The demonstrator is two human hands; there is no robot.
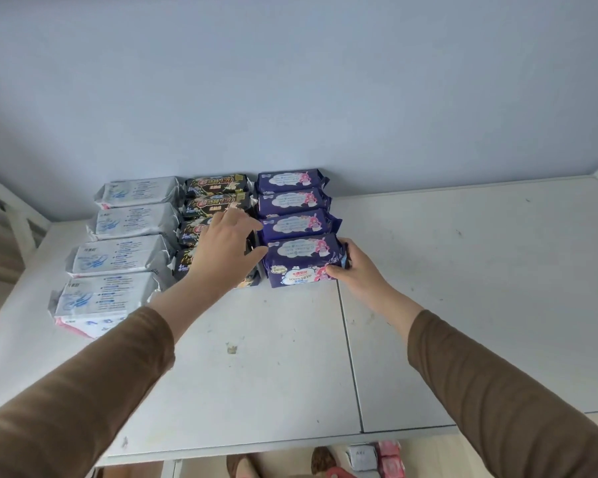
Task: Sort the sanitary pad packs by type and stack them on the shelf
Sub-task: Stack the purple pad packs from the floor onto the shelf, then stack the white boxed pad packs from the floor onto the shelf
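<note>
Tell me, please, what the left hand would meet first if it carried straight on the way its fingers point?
Probably the left end of the front purple pack: the left hand reaches over the black packs with fingertips pointing right, nearly at it. Depth is uncertain.

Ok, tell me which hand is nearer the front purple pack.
Right. The right hand grips the front purple pack at its right end; the left hand rests over the black packs, thumb reaching its left edge.

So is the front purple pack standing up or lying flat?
Standing up. The front purple pack sits on its long edge on the shelf, in line with the purple ones behind; the right hand grips its end.
</note>
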